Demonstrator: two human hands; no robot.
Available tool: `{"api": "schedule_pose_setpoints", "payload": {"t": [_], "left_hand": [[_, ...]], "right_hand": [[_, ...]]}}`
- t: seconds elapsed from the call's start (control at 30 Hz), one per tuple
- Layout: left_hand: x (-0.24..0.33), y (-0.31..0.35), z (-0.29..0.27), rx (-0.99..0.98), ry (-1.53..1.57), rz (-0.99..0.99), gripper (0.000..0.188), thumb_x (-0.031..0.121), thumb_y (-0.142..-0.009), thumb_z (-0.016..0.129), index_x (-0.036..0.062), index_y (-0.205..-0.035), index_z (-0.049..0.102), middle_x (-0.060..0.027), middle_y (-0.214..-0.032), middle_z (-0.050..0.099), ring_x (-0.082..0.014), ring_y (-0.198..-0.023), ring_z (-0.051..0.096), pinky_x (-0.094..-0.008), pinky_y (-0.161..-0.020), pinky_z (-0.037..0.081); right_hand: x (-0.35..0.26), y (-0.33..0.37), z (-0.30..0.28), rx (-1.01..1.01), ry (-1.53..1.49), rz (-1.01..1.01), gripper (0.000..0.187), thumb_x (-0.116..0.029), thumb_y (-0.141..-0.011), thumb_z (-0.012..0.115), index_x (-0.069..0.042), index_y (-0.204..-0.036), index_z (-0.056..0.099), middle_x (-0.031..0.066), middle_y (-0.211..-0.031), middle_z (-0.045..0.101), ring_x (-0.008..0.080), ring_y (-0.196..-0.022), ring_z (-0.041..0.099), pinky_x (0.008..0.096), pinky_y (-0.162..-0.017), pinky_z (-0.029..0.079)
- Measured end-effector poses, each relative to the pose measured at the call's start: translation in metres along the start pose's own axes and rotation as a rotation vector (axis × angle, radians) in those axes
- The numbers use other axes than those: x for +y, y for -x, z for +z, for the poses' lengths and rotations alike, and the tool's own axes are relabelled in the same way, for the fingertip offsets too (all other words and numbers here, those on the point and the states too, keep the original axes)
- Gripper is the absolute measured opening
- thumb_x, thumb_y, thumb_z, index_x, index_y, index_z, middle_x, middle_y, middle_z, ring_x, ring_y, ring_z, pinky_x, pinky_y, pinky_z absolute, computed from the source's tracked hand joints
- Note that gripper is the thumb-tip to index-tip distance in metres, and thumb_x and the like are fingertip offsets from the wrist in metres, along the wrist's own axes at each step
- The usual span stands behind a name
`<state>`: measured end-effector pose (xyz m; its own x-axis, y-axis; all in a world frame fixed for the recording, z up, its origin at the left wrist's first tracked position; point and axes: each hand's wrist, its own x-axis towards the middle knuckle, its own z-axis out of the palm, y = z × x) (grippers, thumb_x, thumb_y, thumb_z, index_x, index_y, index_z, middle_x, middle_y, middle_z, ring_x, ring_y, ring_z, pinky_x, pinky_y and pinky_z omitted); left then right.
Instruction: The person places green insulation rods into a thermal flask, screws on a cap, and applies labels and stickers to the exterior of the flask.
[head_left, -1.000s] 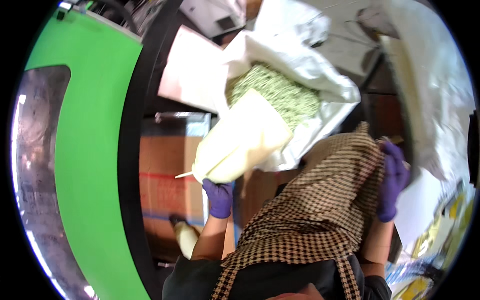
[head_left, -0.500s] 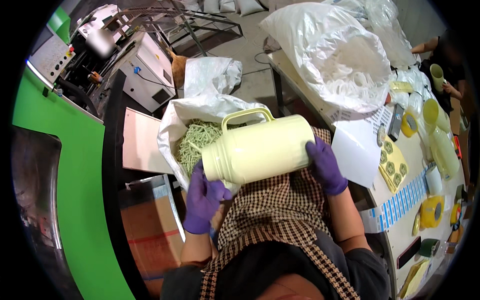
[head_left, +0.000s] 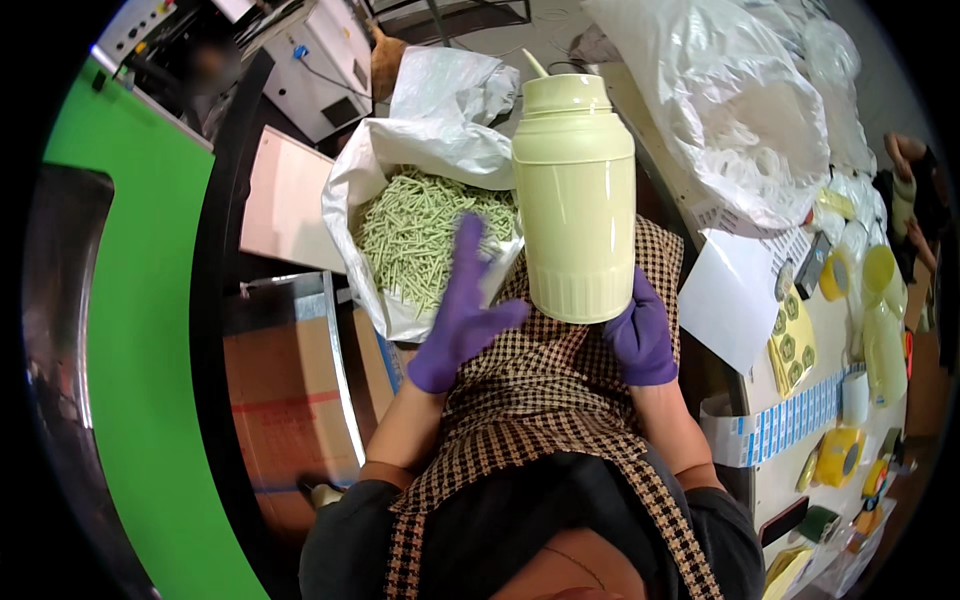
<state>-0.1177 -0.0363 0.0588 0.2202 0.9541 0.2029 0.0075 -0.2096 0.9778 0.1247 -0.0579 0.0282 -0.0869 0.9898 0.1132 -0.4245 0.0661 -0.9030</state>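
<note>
A glossy pale yellow-green jug body (head_left: 575,210) stands nearly upright in front of me, its narrower neck at the top. My right hand (head_left: 642,332), in a purple glove, grips it low on its right side; some fingers are hidden behind it. A short spout-like tip sticks up past the neck, and the jug's handle is out of sight. My left hand (head_left: 462,310), also gloved in purple, is off the jug with fingers stretched and thumb apart. Behind that hand, a white sack (head_left: 352,215) holds many thin pale green sticks (head_left: 415,235).
On the right, a table (head_left: 790,470) bears a white sheet (head_left: 728,300), flower-patterned stickers (head_left: 790,345), a blue-white label strip (head_left: 790,425), tape rolls (head_left: 838,455) and a phone (head_left: 783,520). A large white bag (head_left: 690,90) lies behind. Left are a cardboard box (head_left: 290,400) and green machine (head_left: 140,330). Another person is far right.
The jug has turned from lying sideways to upright, neck up, its handle out of sight. My left hand has let go and opened; my right hand still holds the base end.
</note>
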Motion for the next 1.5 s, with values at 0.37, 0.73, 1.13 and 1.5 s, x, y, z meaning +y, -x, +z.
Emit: {"api": "schedule_pose_setpoints", "payload": {"t": [0.37, 0.73, 1.13, 1.5], "left_hand": [[-0.038, -0.011, 0.057, -0.105, 0.065, 0.201, 0.149, 0.015, -0.067, 0.095, 0.0067, -0.158, -0.023, -0.014, -0.154, 0.035, -0.0226, -0.143, 0.038, -0.0419, -0.117, 0.038], [-0.044, -0.004, 0.031, -0.164, 0.059, 0.004, 0.14, 0.016, -0.071, 0.092, 0.0028, -0.162, -0.013, -0.0134, -0.165, 0.02, -0.0261, -0.151, 0.025, -0.0411, -0.122, 0.028], [-0.029, -0.017, 0.026, -0.291, 0.248, -0.055, 0.132, 0.037, -0.074, 0.092, -0.0023, -0.162, 0.002, -0.0186, -0.164, 0.021, -0.0287, -0.153, 0.021, -0.0401, -0.124, 0.023], [-0.017, -0.009, 0.064, -0.099, 0.334, -0.006, 0.113, 0.007, -0.06, 0.093, 0.0031, -0.152, 0.028, -0.0138, -0.14, 0.052, -0.0252, -0.129, 0.055, -0.0395, -0.104, 0.051]], "right_hand": [[0.017, 0.009, 0.026, -0.004, -0.675, 0.118, 0.044, -0.017, -0.113, 0.034, 0.003, -0.152, 0.039, 0.0166, -0.151, 0.05, 0.0239, -0.135, 0.054, 0.0353, -0.114, 0.046], [0.039, 0.016, 0.02, 0.082, -0.994, 0.214, 0.045, -0.021, -0.114, 0.031, 0.001, -0.153, 0.037, 0.0184, -0.154, 0.047, 0.0283, -0.138, 0.051, 0.04, -0.116, 0.045], [0.034, 0.017, 0.017, 0.099, -0.765, 0.125, 0.047, -0.023, -0.114, 0.033, 0.003, -0.153, 0.037, 0.0161, -0.151, 0.05, 0.0248, -0.136, 0.053, 0.0379, -0.115, 0.046], [0.02, 0.018, 0.037, 0.202, -0.609, 0.064, 0.052, -0.033, -0.112, 0.04, -0.001, -0.153, 0.034, 0.0166, -0.148, 0.051, 0.0268, -0.133, 0.055, 0.0402, -0.113, 0.047]]}}
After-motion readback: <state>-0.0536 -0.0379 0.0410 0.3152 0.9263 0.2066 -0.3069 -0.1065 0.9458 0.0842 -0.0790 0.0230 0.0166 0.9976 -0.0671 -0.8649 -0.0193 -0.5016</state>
